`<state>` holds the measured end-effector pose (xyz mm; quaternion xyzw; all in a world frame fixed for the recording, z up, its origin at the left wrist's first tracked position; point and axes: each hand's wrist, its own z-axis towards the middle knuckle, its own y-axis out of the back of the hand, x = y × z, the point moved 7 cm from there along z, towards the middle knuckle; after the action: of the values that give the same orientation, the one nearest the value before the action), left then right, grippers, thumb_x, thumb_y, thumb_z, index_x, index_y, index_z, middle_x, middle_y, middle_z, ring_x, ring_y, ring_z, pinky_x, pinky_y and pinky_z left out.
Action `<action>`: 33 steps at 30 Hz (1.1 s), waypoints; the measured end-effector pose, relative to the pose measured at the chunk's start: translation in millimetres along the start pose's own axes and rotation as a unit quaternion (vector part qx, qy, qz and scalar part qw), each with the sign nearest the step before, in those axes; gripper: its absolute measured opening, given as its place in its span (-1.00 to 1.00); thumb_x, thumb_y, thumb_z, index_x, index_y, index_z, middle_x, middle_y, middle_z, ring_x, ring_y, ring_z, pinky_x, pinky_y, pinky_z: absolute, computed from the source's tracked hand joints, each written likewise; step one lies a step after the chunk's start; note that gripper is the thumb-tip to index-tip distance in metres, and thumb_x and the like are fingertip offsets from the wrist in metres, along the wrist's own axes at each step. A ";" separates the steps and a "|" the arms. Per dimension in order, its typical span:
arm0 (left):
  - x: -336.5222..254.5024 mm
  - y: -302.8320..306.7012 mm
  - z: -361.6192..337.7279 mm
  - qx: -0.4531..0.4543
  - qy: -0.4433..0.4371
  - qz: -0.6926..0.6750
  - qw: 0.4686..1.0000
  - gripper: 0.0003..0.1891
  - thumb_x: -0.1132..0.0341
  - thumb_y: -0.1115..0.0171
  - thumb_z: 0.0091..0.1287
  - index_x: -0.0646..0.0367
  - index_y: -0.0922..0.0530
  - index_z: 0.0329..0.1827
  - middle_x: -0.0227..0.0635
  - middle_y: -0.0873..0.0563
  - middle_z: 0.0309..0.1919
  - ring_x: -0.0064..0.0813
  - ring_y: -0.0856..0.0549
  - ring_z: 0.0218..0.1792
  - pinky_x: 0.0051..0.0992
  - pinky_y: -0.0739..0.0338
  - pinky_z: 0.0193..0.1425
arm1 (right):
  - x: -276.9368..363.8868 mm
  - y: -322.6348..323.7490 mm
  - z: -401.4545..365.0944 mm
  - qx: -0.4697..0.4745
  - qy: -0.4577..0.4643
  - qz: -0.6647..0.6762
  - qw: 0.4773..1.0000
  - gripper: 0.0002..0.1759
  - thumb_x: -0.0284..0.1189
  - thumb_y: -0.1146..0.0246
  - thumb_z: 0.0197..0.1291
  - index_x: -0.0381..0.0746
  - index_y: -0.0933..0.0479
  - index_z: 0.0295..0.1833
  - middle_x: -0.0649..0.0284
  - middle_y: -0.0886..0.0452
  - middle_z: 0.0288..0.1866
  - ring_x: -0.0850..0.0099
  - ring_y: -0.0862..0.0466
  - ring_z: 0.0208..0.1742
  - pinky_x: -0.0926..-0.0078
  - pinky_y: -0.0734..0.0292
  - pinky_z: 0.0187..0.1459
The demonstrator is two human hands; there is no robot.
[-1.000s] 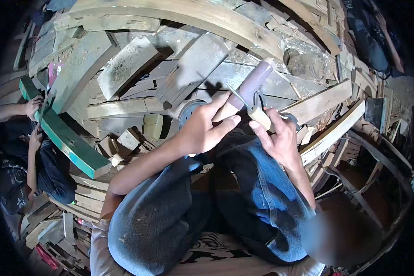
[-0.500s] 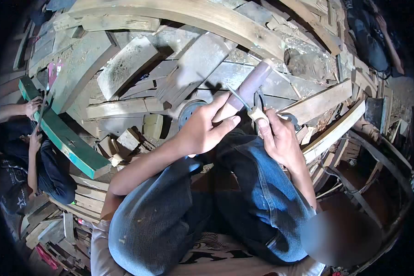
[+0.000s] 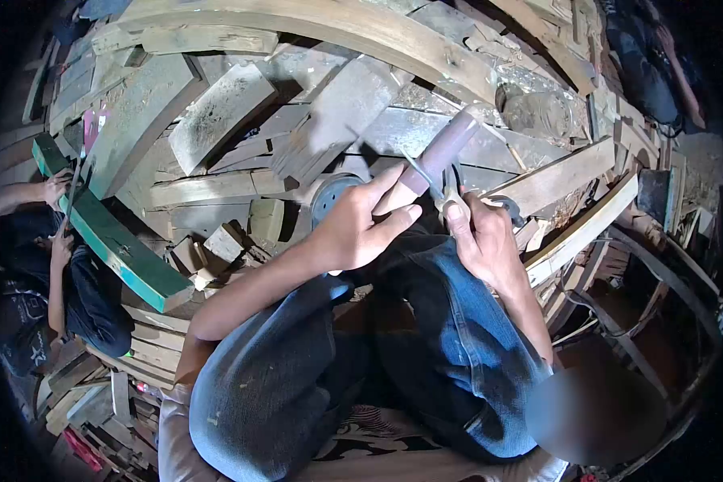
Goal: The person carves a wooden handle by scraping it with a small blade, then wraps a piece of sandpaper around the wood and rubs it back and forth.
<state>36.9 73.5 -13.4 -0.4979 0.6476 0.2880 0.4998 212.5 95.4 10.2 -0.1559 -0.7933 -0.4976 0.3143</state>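
Note:
My left hand (image 3: pixel 349 229) is closed around the pale lower end of a round wooden piece (image 3: pixel 447 149), whose purplish upper part tilts up to the right. In my right hand (image 3: pixel 486 241) is the small pale grip of a thin curved blade (image 3: pixel 419 170), pinched between thumb and fingers. The blade lies across the round piece just above my left fingers. Both hands are over my knees. A round grey metal object (image 3: pixel 335 197) with holes sits behind my left hand, and a dark tool, partly hidden, lies behind my right.
Wooden planks (image 3: pixel 225 116) and offcuts cover the ground ahead. A long curved beam (image 3: pixel 321 28) crosses the far side. To the left, a person (image 3: pixel 60 265) holds a long thin tool against a green-painted beam (image 3: pixel 128 249). Another person (image 3: pixel 651 72) is at the upper right.
My right hand has turned slightly and its fingers sit closer around the grip. The blade has shifted a little and now lies more steeply across the round piece. My left hand has barely moved.

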 end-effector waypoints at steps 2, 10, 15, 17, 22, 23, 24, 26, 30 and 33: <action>-5.1 1.6 -0.1 -0.001 -0.001 0.005 1.000 -0.41 0.33 -0.25 0.42 0.38 -0.28 0.45 -0.26 -0.61 -0.38 -0.57 -0.58 -0.41 -0.51 -0.46 -0.33 | 1.6 0.3 0.4 -0.010 0.004 0.004 1.000 -0.36 -0.02 -0.09 0.45 -0.50 -0.52 -0.28 -0.14 -0.50 -0.67 -0.13 -0.65 -0.53 0.05 -0.53 -0.42; -3.4 4.0 2.1 -0.002 -0.033 0.033 0.999 -0.43 0.30 -0.24 0.44 0.37 -0.31 0.43 -0.35 -0.59 -0.44 -0.62 -0.55 -0.48 -0.54 -0.42 -0.39 | 1.6 -2.4 0.2 0.014 0.019 0.047 0.999 -0.52 -0.07 -0.10 0.46 -0.36 -0.39 0.01 -0.11 -0.57 -0.57 -0.13 -0.68 -0.48 0.06 -0.54 -0.40; 0.0 1.8 0.2 -0.003 0.009 0.012 1.000 -0.45 0.31 -0.23 0.46 0.30 -0.33 0.45 -0.53 -0.53 -0.54 -0.75 -0.46 -0.59 -0.62 -0.35 -0.52 | 7.6 -1.4 -1.5 0.032 0.048 0.050 0.997 -0.55 -0.09 -0.20 0.42 -0.27 -0.38 0.07 -0.02 -0.58 -0.55 -0.11 -0.70 -0.43 0.11 -0.55 -0.41; 4.2 1.2 -0.2 -0.006 -0.005 0.021 1.000 -0.45 0.31 -0.23 0.46 0.27 -0.33 0.46 -0.55 -0.52 -0.57 -0.76 -0.45 -0.60 -0.62 -0.34 -0.53 | 12.6 -0.2 -1.0 0.018 0.080 0.055 0.995 -0.60 -0.14 -0.18 0.44 -0.29 -0.40 0.03 -0.03 -0.57 -0.56 -0.11 -0.70 -0.44 0.10 -0.54 -0.42; -0.9 0.4 0.7 0.004 -0.003 0.021 1.000 -0.47 0.30 -0.22 0.47 0.25 -0.34 0.45 -0.56 -0.50 -0.58 -0.76 -0.45 -0.60 -0.62 -0.34 -0.52 | 15.6 -3.5 0.2 0.026 0.070 0.055 0.996 -0.73 -0.34 -0.14 0.46 -0.38 -0.45 -0.04 -0.10 -0.56 -0.55 -0.11 -0.67 -0.45 0.09 -0.51 -0.43; -0.8 1.1 0.9 -0.001 -0.009 0.027 1.000 -0.47 0.30 -0.22 0.47 0.26 -0.34 0.45 -0.56 -0.50 -0.58 -0.76 -0.45 -0.60 -0.62 -0.34 -0.52 | 18.5 -1.5 -0.2 -0.004 0.098 0.033 0.995 -0.73 -0.35 -0.14 0.46 -0.39 -0.46 -0.05 -0.12 -0.56 -0.55 -0.11 -0.67 -0.46 0.10 -0.51 -0.44; -1.8 1.9 0.8 -0.001 -0.009 0.027 1.000 -0.47 0.30 -0.22 0.47 0.26 -0.34 0.45 -0.56 -0.50 -0.58 -0.76 -0.45 -0.60 -0.62 -0.34 -0.52 | 18.8 -1.7 -0.3 -0.006 0.093 -0.001 0.996 -0.69 -0.31 -0.17 0.44 -0.40 -0.45 -0.07 -0.13 -0.56 -0.56 -0.09 -0.66 -0.48 0.09 -0.50 -0.47; -3.9 1.5 0.9 0.015 -0.003 0.030 0.999 -0.45 0.28 -0.22 0.48 0.25 -0.33 0.46 -0.56 -0.50 -0.58 -0.76 -0.45 -0.59 -0.62 -0.34 -0.51 | 22.8 -2.6 -1.3 -0.014 0.113 -0.032 0.993 -0.67 -0.29 -0.19 0.43 -0.40 -0.44 -0.07 -0.12 -0.56 -0.56 -0.08 -0.66 -0.48 0.10 -0.51 -0.48; -1.2 -1.8 0.5 0.013 0.000 0.027 1.000 -0.42 0.27 -0.22 0.47 0.25 -0.30 0.49 -0.55 -0.51 -0.56 -0.76 -0.46 -0.58 -0.62 -0.34 -0.51 | 25.0 -5.8 -1.4 -0.007 0.111 -0.080 0.991 -0.63 -0.26 -0.25 0.38 -0.41 -0.41 -0.10 -0.10 -0.57 -0.57 -0.06 -0.67 -0.50 0.09 -0.53 -0.51; 2.0 -0.4 0.4 0.000 -0.012 0.016 1.000 -0.40 0.27 -0.22 0.47 0.24 -0.27 0.51 -0.54 -0.52 -0.54 -0.76 -0.46 -0.58 -0.61 -0.35 -0.51 | 19.4 0.0 7.0 -0.040 0.065 -0.103 0.992 -0.64 -0.28 -0.26 0.38 -0.41 -0.39 -0.15 -0.10 -0.58 -0.58 -0.08 -0.67 -0.53 0.08 -0.57 -0.52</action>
<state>37.4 73.1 -15.4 -0.4842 0.6494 0.3020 0.5026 195.5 100.4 20.7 -0.0532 -0.7621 -0.5680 0.3062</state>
